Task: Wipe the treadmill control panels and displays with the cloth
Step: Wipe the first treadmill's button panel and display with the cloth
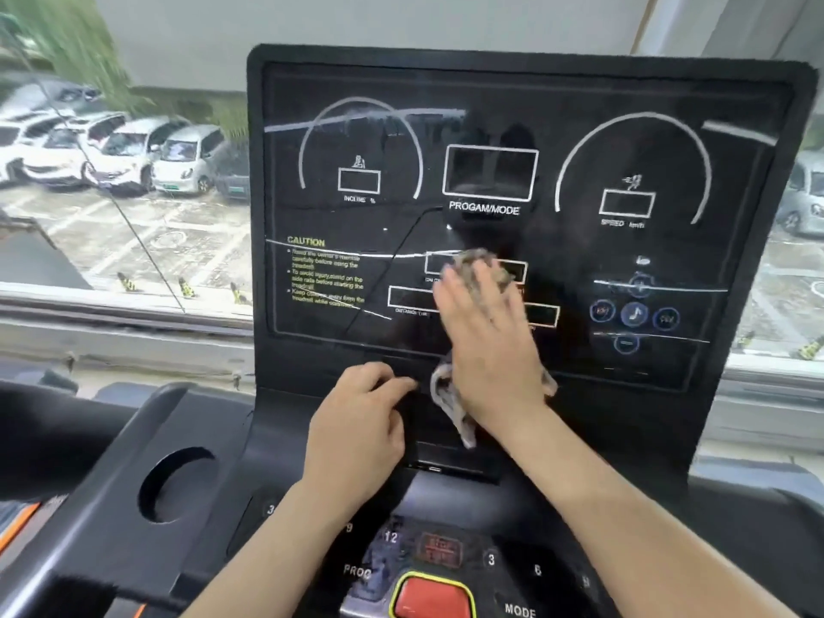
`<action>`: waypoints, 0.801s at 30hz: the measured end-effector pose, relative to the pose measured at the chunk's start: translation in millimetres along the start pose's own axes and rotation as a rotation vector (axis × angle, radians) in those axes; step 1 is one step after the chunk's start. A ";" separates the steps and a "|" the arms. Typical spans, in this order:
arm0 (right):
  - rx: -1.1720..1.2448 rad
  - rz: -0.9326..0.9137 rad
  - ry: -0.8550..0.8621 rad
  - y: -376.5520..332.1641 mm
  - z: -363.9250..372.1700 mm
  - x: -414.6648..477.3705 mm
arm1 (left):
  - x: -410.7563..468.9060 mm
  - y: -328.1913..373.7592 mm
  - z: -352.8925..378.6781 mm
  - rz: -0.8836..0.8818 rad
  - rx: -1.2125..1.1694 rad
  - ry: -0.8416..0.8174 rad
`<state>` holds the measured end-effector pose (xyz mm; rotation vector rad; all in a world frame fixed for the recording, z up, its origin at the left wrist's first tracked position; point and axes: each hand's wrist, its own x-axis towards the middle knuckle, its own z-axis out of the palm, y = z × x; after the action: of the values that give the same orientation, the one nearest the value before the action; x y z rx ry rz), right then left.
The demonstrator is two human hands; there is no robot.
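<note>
- The cloth [479, 265], a mottled grey-brown rag, is lying flat against the lower middle of the upright display panel [526, 104], covering part of the small outlined readout boxes there; one bunched end is showing above the fingertips and a loose tail is hanging down past the wrist toward the near edge of the panel.
- The right hand [488, 345] is pressing the cloth to the panel with an open palm, fingers stretched out and slightly apart, pointing up and a little left (the thumb side is hidden, so I cannot tell how it is lying). The forearm is reaching in from the near right, bare.
- The left hand [361, 421] is resting just left of the cloth at the bottom lip of the panel, fingers curled loosely together with the tips touching the black ledge, gripping nothing; its forearm is coming up from the near centre.
- Nearer, the lower console [517, 568] is showing numbered keys, "PROG" and "MODE" labels, and a red stop button [434, 597] ringed in yellow.
- A round cup holder [178, 483] is sitting in the console's left wing.
- Beyond the window to the far left, parked cars [133, 149] are standing in a row.
</note>
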<state>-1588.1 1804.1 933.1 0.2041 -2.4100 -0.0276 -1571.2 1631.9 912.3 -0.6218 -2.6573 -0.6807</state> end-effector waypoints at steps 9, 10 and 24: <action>-0.022 -0.108 0.063 1.2 -6.3 61.3 | 3.0 -50.8 -26.6 -0.045 -0.024 0.011; 0.013 -0.019 0.111 -8.7 -3.9 71.7 | 5.5 -56.2 -30.2 -0.049 -0.034 0.025; 0.245 -0.220 0.259 -91.1 25.1 142.1 | 44.4 -121.7 -58.3 -0.205 -0.440 0.175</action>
<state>-1696.7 1691.3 1000.8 0.5512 -2.1188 0.1838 -1656.3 1520.1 933.6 -0.3736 -2.4390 -1.3354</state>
